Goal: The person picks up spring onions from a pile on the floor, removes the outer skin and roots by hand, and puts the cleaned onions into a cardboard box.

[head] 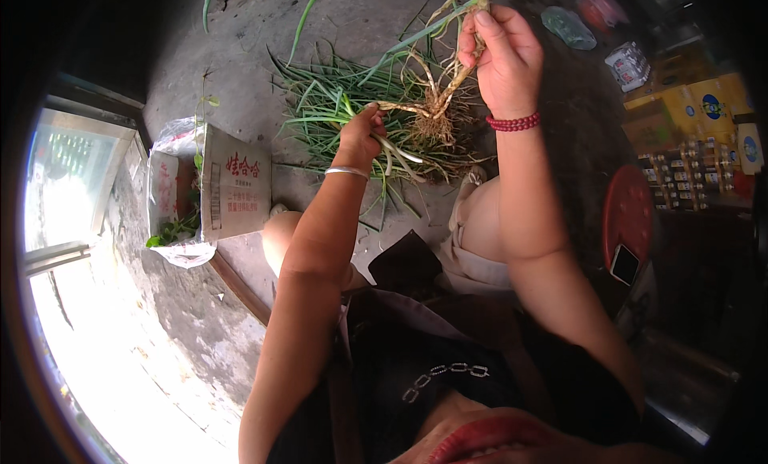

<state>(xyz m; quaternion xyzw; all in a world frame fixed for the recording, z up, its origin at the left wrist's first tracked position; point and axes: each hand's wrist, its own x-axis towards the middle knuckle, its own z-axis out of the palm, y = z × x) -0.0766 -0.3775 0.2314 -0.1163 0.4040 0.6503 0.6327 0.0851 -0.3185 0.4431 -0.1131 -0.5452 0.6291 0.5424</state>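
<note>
My right hand [507, 56], raised at the upper right, grips the stems of a clump of green onions [443, 107] whose brown roots hang down. My left hand [362, 131], lower and to the left, holds another stem of the same clump near its leafy part. White onion stalks [396, 151] show just beneath the left hand; whether that hand also holds them, I cannot tell. Under both hands a large heap of green onions [318, 86] with long leaves and roots lies on the concrete floor.
A cardboard box [237, 182] with plastic and green leaves stands at the left, by a door frame. To the right are a red stool [627, 206] with a phone [624, 264] on it, stacked yellow cartons [690, 107], packed bottles [690, 179] and a green plastic bag [569, 28].
</note>
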